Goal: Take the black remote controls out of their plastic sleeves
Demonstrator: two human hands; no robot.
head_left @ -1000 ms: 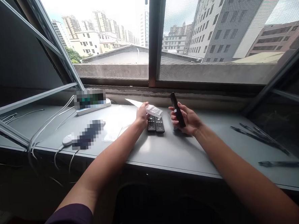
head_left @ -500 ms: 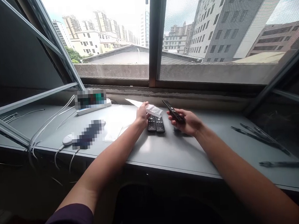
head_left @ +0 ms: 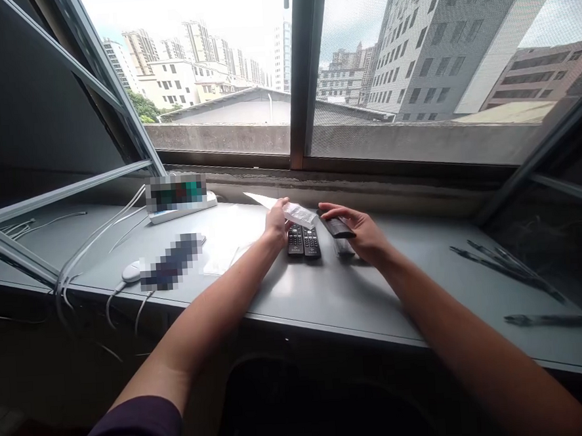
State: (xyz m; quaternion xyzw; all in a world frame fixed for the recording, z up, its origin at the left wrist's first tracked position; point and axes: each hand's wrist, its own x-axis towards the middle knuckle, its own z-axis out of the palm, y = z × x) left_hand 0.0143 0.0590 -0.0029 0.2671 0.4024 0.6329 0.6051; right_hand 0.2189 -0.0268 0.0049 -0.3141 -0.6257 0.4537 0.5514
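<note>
My left hand (head_left: 276,222) is closed around a clear, crinkled plastic bag (head_left: 301,215), whose end sticks out to the right of my fingers. Under the bag, two black remote controls (head_left: 303,242) lie side by side on the grey desk, their far ends hidden. To the right, my right hand (head_left: 363,230) grips another black remote (head_left: 338,227) with its plain back turned toward me. Beneath that hand lies something in clear wrapping (head_left: 343,248), mostly covered from view.
Thin clear plastic sheets (head_left: 219,260) lie left of my left forearm. Farther left are a blurred phone-like object (head_left: 175,261), a round white charger (head_left: 131,272) with cables, and a white power strip (head_left: 184,208). Several dark thin items (head_left: 508,264) lie at the right. Metal frames flank the desk.
The remote in my right hand has been turned over, from its button side showing to its back showing. My left hand and the bag have stayed in place.
</note>
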